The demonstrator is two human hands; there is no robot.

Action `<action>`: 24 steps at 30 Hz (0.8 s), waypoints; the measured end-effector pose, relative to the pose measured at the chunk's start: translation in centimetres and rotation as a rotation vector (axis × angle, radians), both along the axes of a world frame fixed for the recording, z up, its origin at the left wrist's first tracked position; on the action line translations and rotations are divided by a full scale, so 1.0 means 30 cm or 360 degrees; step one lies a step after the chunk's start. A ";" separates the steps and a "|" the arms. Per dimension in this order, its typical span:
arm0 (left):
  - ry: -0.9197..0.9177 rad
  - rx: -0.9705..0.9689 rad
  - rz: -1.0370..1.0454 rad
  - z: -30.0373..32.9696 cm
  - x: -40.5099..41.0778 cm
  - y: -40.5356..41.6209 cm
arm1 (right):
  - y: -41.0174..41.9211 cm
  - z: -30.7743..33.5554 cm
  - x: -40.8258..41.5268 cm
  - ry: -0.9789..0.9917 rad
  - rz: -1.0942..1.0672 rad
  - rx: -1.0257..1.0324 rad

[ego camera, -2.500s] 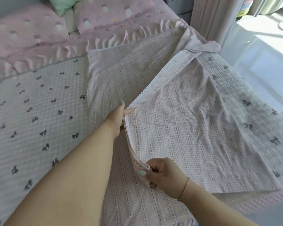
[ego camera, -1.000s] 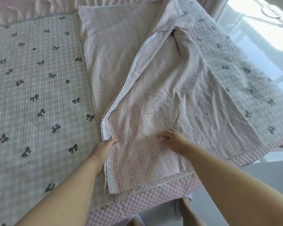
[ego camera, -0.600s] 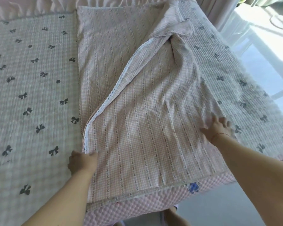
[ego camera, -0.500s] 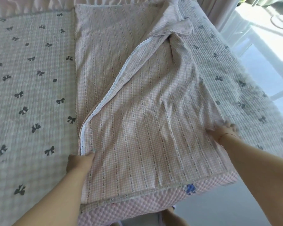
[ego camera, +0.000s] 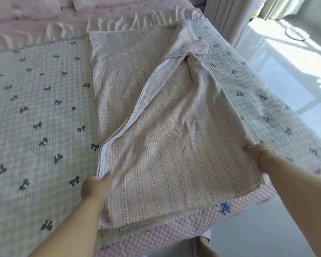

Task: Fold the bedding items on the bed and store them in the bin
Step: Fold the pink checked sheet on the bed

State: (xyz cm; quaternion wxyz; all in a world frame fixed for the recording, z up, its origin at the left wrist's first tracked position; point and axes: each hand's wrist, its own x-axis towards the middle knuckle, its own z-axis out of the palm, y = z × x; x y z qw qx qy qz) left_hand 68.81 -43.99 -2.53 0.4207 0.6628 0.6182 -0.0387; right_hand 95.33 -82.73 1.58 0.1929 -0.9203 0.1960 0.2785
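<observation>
A pink checked sheet (ego camera: 174, 145) is spread on the bed (ego camera: 35, 117), folded lengthwise w/ top layer skewed. Its lace edge is pinched by the left hand (ego camera: 95, 186); its right edge is gripped by the right hand (ego camera: 256, 154). Early stage: more folds left, no bin seen.

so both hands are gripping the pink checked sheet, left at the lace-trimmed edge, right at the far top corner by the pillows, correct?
Not quite. In the head view the right hand holds the pink checked sheet at its near right edge, not by the pillows. The left hand is at the lace-trimmed edge.
</observation>
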 end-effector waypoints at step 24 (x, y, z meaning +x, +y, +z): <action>-0.0155 0.0268 -0.0503 0.272 -0.604 0.592 | 0.396 0.072 -1.080 0.0173 -0.0333 0.0413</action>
